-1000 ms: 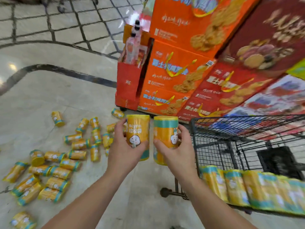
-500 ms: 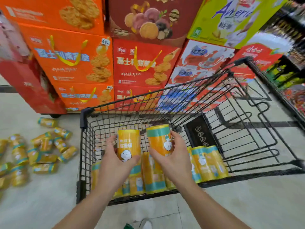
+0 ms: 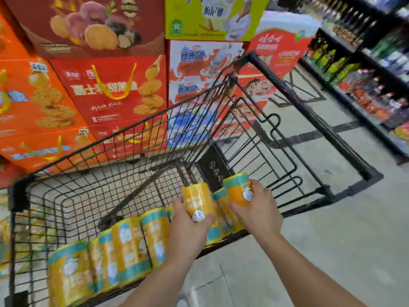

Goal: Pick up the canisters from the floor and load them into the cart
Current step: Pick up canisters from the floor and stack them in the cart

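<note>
Each hand holds one orange canister with a teal band and a white cartoon face. My left hand point(image 3: 188, 231) grips one canister point(image 3: 197, 201) upright; my right hand point(image 3: 257, 210) grips another canister point(image 3: 238, 188) just to its right. Both are inside the black wire cart point(image 3: 309, 111), low over its near right end. A row of several like canisters point(image 3: 115, 251) lies along the cart's near side, and one more point(image 3: 221, 201) shows between the two held ones. A few blurred canisters point(image 3: 3, 231) on the floor show through the cart's left wall.
Stacked orange and red biscuit boxes point(image 3: 106, 89) stand right behind the cart. A shelf of bottles point(image 3: 363, 69) runs along the right. A black child-seat flap point(image 3: 215, 167) sits in the cart by my hands. Grey tiled floor point(image 3: 343, 235) lies to the right.
Both hands have carried their canisters from above the floor pile into the cart and lowered them toward its right end. My view has swung right, away from the floor canisters.
</note>
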`<action>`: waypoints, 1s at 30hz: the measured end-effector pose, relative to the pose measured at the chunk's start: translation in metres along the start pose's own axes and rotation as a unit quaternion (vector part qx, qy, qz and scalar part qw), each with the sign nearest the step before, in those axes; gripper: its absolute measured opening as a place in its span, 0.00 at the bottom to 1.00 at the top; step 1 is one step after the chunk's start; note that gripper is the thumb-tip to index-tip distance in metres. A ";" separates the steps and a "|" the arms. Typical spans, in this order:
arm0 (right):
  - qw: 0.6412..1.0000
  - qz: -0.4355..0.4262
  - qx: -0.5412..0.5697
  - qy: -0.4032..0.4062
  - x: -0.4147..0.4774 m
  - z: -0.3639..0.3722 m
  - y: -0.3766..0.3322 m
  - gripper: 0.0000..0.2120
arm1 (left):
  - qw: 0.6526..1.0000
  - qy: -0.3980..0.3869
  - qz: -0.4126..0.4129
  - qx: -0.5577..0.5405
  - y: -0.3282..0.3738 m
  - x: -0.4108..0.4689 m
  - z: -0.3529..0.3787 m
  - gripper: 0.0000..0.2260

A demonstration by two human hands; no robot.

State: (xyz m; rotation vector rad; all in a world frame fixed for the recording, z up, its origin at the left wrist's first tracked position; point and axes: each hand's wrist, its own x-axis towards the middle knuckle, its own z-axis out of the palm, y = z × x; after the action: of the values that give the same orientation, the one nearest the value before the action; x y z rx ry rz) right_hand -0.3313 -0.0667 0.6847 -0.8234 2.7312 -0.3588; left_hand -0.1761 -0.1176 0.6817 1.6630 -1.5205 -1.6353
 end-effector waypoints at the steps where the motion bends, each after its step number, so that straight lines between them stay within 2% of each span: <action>1: 1.000 0.009 -0.016 0.000 0.005 -0.001 0.005 0.37 | 1.000 0.003 -0.004 0.006 0.000 0.002 0.008 0.34; 6: 0.999 0.026 -0.042 -0.023 0.021 0.001 0.010 0.25 | 0.998 -0.003 -0.050 0.041 0.003 0.003 0.031 0.30; 10: 0.997 0.011 -0.072 -0.037 0.021 0.006 0.013 0.23 | 0.998 -0.023 -0.047 0.043 0.006 0.009 0.041 0.33; 15: 0.997 -0.004 -0.076 -0.026 0.020 0.009 0.013 0.21 | 0.991 -0.124 -0.045 0.014 0.011 0.009 0.049 0.19; 18: 0.998 0.008 -0.058 -0.021 0.020 0.008 0.011 0.20 | 0.989 -0.137 -0.051 0.001 0.003 0.007 0.045 0.15; 23: 0.999 -0.005 -0.049 -0.003 0.004 0.005 -0.017 0.20 | 0.993 -0.100 -0.056 -0.026 -0.004 0.007 -0.004 0.16; 26: 0.997 -0.068 -0.027 0.008 -0.019 0.006 -0.067 0.21 | 0.996 -0.052 -0.036 -0.067 -0.006 0.004 -0.069 0.12; 30: 0.983 -0.181 0.012 -0.001 -0.070 0.023 -0.173 0.19 | 0.991 0.060 0.007 -0.119 -0.021 -0.005 -0.193 0.11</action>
State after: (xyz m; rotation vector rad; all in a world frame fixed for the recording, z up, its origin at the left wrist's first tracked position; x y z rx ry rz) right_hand -0.1808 -0.1702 0.7292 -1.3148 2.5625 -0.4593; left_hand 0.0021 -0.1860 0.7185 1.5870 -1.2242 -1.6076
